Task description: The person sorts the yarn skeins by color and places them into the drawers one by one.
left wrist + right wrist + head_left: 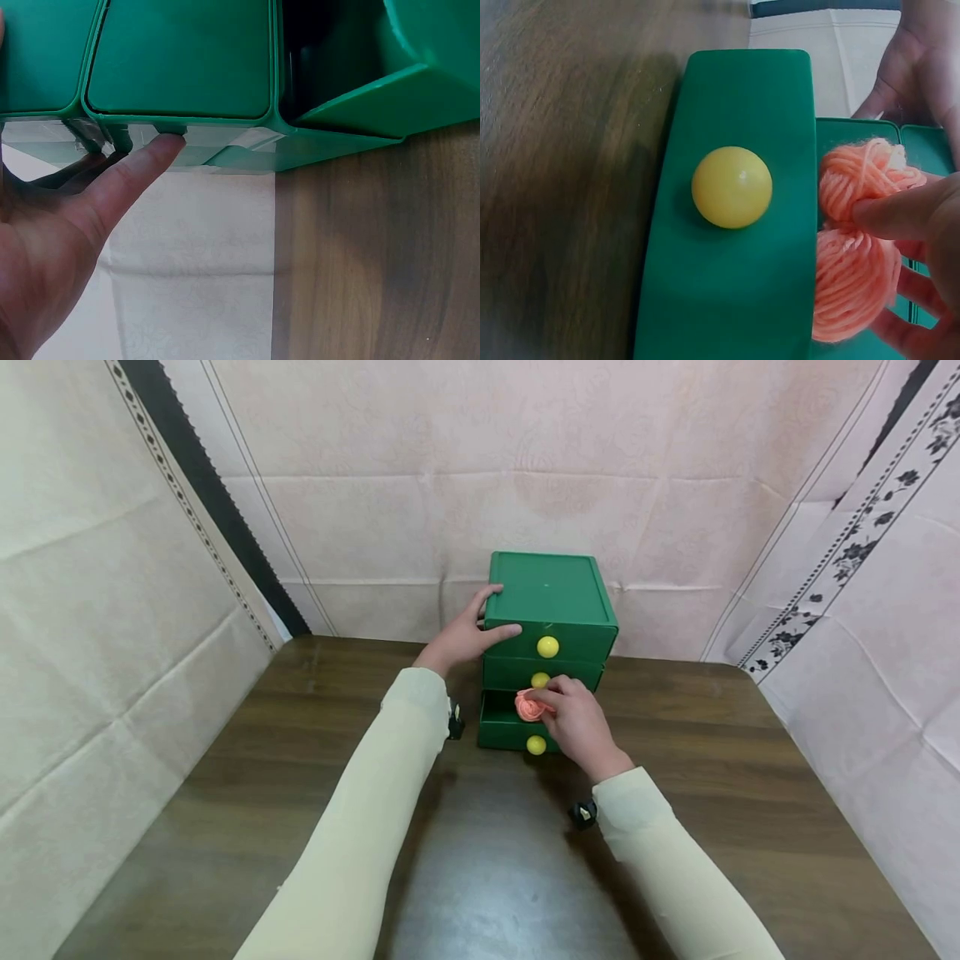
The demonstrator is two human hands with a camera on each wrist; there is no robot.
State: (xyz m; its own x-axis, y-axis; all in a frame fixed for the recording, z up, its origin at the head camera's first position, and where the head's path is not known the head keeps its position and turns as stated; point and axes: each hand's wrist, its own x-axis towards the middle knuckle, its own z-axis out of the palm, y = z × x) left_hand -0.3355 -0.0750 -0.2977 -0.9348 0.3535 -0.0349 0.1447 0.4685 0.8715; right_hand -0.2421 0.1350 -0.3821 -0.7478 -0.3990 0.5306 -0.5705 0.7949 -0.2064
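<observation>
A green three-drawer box (551, 589) with yellow round knobs stands at the back of the table. Its bottom drawer (498, 735) is pulled out; the upper two are closed. Between thumb and fingers my right hand (581, 727) pinches a coral-pink yarn skein (529, 706), just above the open drawer. In the right wrist view the skein (855, 277) is drawn in at its middle, behind the drawer front (735, 285). My left hand (465, 633) rests against the box's left side, thumb near the top drawer's front. The left wrist view shows its fingers (127, 180) touching the side.
The brown wooden table (495, 877) spreads in front of the box and to both sides. A pale patterned cloth (525, 510) hangs right behind the box, with more cloth at left and right. Dark wrist cameras (582, 814) sit below both wrists.
</observation>
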